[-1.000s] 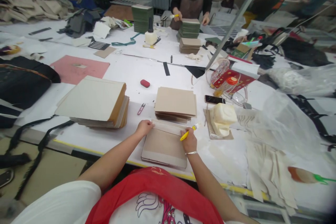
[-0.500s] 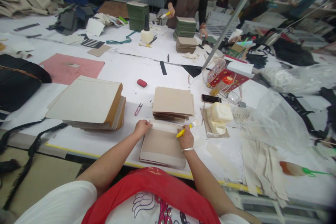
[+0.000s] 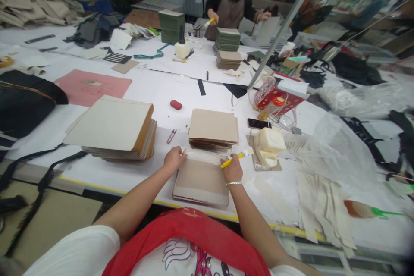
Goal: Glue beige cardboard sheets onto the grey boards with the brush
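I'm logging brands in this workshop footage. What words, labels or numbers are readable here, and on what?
No text can be read.
Red box: pale marks, too blurred to read.
Shirt print: a line drawing, no legible letters.
Phone: screen dark.

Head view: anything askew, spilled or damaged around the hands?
Nothing spilled or damaged. The board stack left of the left hand is fanned, lower sheets jutting out; pale strips right of the right hand lie scattered.

Single head-worn camera, facing forward and down over white table (image 3: 161,90); left hand (image 3: 174,158), right hand (image 3: 232,173) close, lower centre.
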Tool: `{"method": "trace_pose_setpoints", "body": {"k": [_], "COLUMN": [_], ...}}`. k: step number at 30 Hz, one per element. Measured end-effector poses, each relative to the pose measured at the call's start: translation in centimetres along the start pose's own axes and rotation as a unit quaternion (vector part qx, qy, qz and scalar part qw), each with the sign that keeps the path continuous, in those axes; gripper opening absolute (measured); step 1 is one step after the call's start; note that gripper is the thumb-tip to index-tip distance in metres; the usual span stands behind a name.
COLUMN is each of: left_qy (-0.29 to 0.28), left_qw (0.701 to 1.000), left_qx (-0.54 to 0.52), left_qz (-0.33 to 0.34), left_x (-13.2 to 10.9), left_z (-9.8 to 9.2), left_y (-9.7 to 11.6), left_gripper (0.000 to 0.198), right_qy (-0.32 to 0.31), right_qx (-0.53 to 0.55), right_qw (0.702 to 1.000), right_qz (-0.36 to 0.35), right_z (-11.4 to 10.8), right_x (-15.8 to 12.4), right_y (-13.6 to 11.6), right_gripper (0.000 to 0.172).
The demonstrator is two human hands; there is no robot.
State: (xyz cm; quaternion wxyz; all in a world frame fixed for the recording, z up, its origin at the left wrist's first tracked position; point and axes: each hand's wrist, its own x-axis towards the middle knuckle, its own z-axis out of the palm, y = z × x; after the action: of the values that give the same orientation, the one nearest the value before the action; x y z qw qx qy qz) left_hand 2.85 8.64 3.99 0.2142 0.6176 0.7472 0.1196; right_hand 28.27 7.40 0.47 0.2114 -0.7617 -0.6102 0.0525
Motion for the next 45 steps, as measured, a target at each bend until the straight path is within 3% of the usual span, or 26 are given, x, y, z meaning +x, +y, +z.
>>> {"method": "trace_pose_setpoints", "body": {"k": [2, 5, 7, 9, 11, 13, 17, 20, 22, 25, 29, 32, 35, 40, 45], "left_qy": [0.076, 0.204, 0.299, 0.349, 0.332, 0.274, 0.193, 0.21, 0.234, 0.228, 0.132, 0.058, -0.009, -0.097, -0.104], "left_qw": [0.994, 0.957, 0.928, 0.918, 0.926, 0.939, 0.948, 0.925, 0.898, 0.862, 0.838, 0.852, 0.876, 0.881, 0.881], "left_qx": [0.016, 0.016, 0.037, 0.081, 0.137, 0.187, 0.219, 0.205, 0.193, 0.177, 0.159, 0.161, 0.173, 0.201, 0.2], "left_qz": [0.083, 0.207, 0.218, 0.171, 0.118, 0.088, 0.126, 0.242, 0.319, 0.417, 0.505, 0.495, 0.45, 0.417, 0.416], "left_x": [-2.0, -5.1, -6.2, -6.4, -5.9, -5.3, -5.8, -7.9, -9.9, -12.8, -15.1, -15.0, -14.2, -13.1, -13.0], "left_z": [-2.0, -6.4, -9.5, -12.3, -14.3, -15.6, -16.5, -15.5, -13.7, -9.6, -3.2, 0.6, 2.8, 3.7, 4.0], "left_y": [-0.4, -2.4, -4.3, -6.4, -8.4, -9.9, -10.7, -9.1, -7.1, -3.1, 1.2, 2.5, 2.2, 1.5, 1.9], "left_gripper": [0.016, 0.015, 0.022, 0.042, 0.058, 0.059, 0.046, 0.033, 0.033, 0.035, 0.032, 0.032, 0.037, 0.04, 0.027], "right_qy": [0.034, 0.057, 0.058, 0.053, 0.042, 0.03, -0.002, -0.063, -0.123, -0.184, -0.15, -0.148, -0.179, -0.195, -0.104], "right_qx": [0.005, 0.037, 0.071, 0.103, 0.131, 0.163, 0.238, 0.286, 0.313, 0.335, 0.272, 0.229, 0.188, 0.088, -0.001], "right_qw": [0.999, 0.998, 0.996, 0.993, 0.989, 0.983, 0.961, 0.942, 0.925, 0.908, 0.941, 0.954, 0.959, 0.969, 0.988], "right_qz": [0.01, 0.007, -0.008, -0.03, -0.055, -0.081, -0.138, -0.166, -0.174, -0.175, -0.13, -0.124, -0.116, -0.12, -0.117], "right_z": [-0.9, -2.4, -3.2, -3.9, -4.4, -4.9, -5.7, -6.6, -7.5, -8.3, -7.6, -6.5, -5.5, -4.4, -6.2], "right_x": [-0.2, -0.7, -1.2, -1.6, -2.1, -2.6, -3.8, -5.0, -5.9, -7.2, -7.8, -7.7, -7.2, -6.4, -5.1], "right_y": [1.2, 3.0, 3.6, 3.2, 2.0, 0.4, -3.0, -5.3, -6.9, -8.8, -7.9, -4.2, -0.3, 2.6, 2.3], "right_gripper": [0.042, 0.04, 0.037, 0.035, 0.032, 0.029, 0.025, 0.022, 0.02, 0.023, 0.026, 0.019, 0.016, 0.02, 0.035]}}
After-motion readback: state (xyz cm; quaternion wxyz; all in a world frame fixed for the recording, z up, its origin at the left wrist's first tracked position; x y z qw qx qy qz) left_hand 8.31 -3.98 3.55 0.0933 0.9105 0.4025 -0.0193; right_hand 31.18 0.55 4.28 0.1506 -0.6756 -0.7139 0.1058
